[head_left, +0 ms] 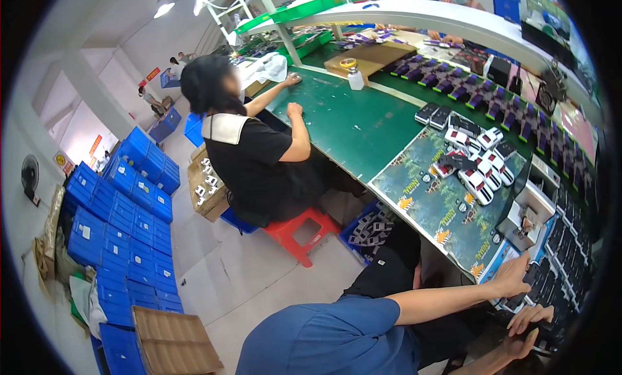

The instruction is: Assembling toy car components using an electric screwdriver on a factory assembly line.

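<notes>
My left hand (512, 278) reaches in over rows of black plastic parts (564, 271) at the right table edge. Its fingers are pressed together against dark parts, and their tips are partly hidden. Close below it, my right hand (531, 320) is bent with fingers curled over something dark that I cannot make out. Beyond my hands stands an open white-and-grey box (526, 219) with small pieces inside. A heap of white toy cars (479, 164) with dark windows and stripes lies on the patterned mat (421, 200). Several black car parts (447, 119) lie at its far edge.
A co-worker in black (243, 141) sits at the green table (350, 125) on a red stool (304, 232). Purple-and-black pieces (466, 93) line the belt behind. A blue crate (369, 232) of white parts stands under the table. Blue bins (123, 239) are stacked at left.
</notes>
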Motion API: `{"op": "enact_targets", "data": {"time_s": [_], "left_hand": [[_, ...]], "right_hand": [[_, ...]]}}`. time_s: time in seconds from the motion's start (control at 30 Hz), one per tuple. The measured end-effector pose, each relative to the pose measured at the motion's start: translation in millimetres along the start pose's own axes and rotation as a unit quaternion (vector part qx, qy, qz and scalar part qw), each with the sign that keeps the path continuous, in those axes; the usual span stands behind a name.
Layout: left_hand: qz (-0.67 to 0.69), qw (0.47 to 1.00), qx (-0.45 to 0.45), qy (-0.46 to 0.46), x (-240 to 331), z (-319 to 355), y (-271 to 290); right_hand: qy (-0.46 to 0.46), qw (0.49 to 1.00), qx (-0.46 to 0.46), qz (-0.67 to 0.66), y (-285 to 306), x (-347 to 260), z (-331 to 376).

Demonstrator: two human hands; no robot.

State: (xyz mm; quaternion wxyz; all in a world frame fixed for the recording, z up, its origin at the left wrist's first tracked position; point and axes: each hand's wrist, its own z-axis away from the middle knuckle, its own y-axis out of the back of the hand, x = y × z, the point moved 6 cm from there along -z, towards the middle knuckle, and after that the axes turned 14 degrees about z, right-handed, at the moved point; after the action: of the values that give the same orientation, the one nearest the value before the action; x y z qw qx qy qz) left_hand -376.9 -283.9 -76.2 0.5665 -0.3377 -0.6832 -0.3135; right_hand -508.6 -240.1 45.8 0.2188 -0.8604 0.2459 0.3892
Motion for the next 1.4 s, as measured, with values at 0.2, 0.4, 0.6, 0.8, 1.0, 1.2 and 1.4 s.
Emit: {"op": "enact_targets", "data": {"time_s": [0.2, 0.4, 0.6, 0.8, 1.0, 1.2, 1.4], "left_hand": [[0.233, 0.972, 0.021, -0.002, 2.0, 6.7, 37.7], [0.491, 0.858, 0.029, 0.147, -0.2, 17.6, 130.4], [0.489, 0.856, -0.019, 0.166, -5.5, 18.0, 149.3], [0.482, 0.867, -0.031, 0.123, -10.9, 19.3, 150.1], [0.337, 0.924, -0.052, 0.175, -31.1, 15.8, 146.4], [0.465, 0.860, -0.044, 0.207, -11.5, 21.6, 170.4], [0.450, 0.855, -0.096, 0.241, -3.6, 17.1, 151.0]], "right_hand": [[0.007, 1.000, -0.001, -0.018, -12.2, -5.7, -11.0], [-0.001, 1.000, 0.003, -0.006, -14.7, 3.3, -19.5], [-0.009, 1.000, -0.007, -0.021, -31.7, 22.6, -43.4], [-0.008, 1.000, -0.010, -0.011, -39.6, 32.5, -62.5], [-0.030, 0.997, 0.051, -0.055, -19.4, 36.1, -63.7], [0.108, 0.984, 0.135, 0.040, -46.6, 36.7, -133.3], [0.103, 0.960, 0.216, 0.144, -32.7, 45.6, -152.5]]}}
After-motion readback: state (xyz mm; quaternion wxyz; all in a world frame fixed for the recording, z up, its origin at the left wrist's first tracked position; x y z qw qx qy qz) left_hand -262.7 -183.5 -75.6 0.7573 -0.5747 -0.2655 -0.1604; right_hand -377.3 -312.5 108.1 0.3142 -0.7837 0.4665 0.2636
